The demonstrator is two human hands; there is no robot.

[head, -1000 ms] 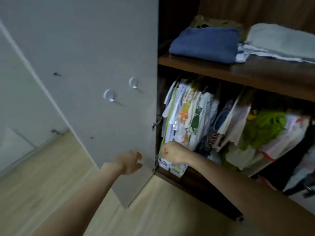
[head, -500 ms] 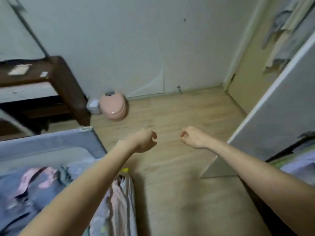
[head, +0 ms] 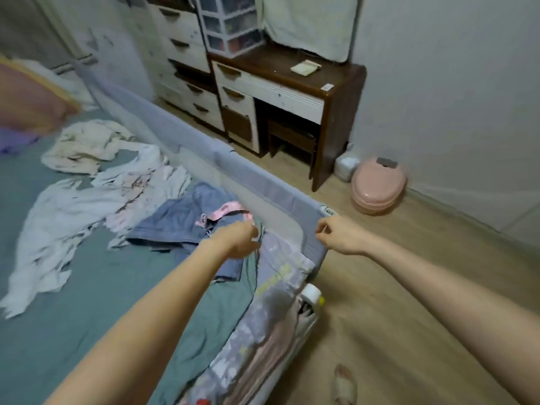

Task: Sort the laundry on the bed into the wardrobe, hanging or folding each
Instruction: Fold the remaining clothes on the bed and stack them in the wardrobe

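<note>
The left hand [head: 239, 239] reaches over the bed [head: 73, 331], fingers curled, just touching the blue dress [head: 178, 220]; I cannot tell if it grips yet. The right hand [head: 340, 235] hangs curled and holds nothing, near the bed rail [head: 274, 188]. Best to take the dress by its top so it lifts flat. More white clothes [head: 87, 197] lie beyond the left hand.

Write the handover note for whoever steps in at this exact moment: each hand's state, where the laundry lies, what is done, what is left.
Left hand: over the blue denim garment, fingers curled; grip unclear through blur.
Right hand: loosely curled at the bed rail, holding nothing.
Laundry: denim garment near the rail, white clothes spread mid-bed, cream garment further back.
Done: nothing visible here; wardrobe out of view.
Left: pick up each piece, then hang or fold it into the wardrobe.
</note>
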